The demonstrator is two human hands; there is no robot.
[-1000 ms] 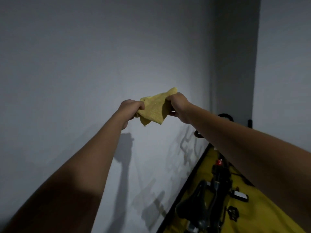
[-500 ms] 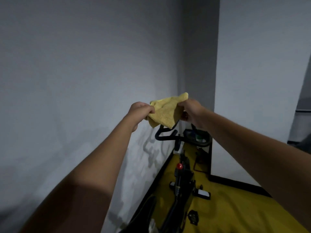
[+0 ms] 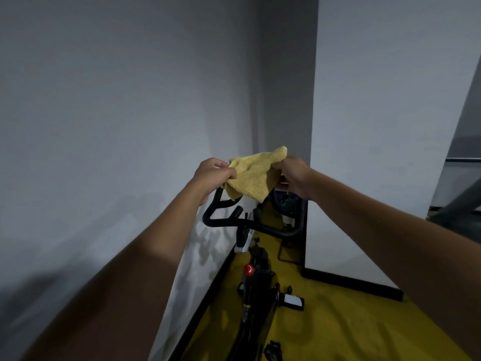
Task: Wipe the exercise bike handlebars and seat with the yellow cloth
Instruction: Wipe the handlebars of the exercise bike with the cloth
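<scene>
Both my hands hold the yellow cloth (image 3: pixel 252 175) up in front of me, above the bike. My left hand (image 3: pixel 212 175) pinches its left corner and my right hand (image 3: pixel 292 175) grips its right edge. Just below the cloth are the black handlebars (image 3: pixel 226 218) of the exercise bike, curving out to the left and right. The bike's frame (image 3: pixel 256 285) with a red knob (image 3: pixel 248 269) runs down toward the bottom of the view. The seat is out of sight.
A white wall (image 3: pixel 117 126) runs close along the left of the bike, and a white pillar (image 3: pixel 364 152) stands to the right behind it. The floor (image 3: pixel 338 321) is yellow with a black skirting. A pedal (image 3: pixel 294 299) sticks out to the right.
The view has swung right and down, bringing the handlebars and frame into sight below the cloth. Both hands have kept their hold on the cloth and now hover just over the handlebars.
</scene>
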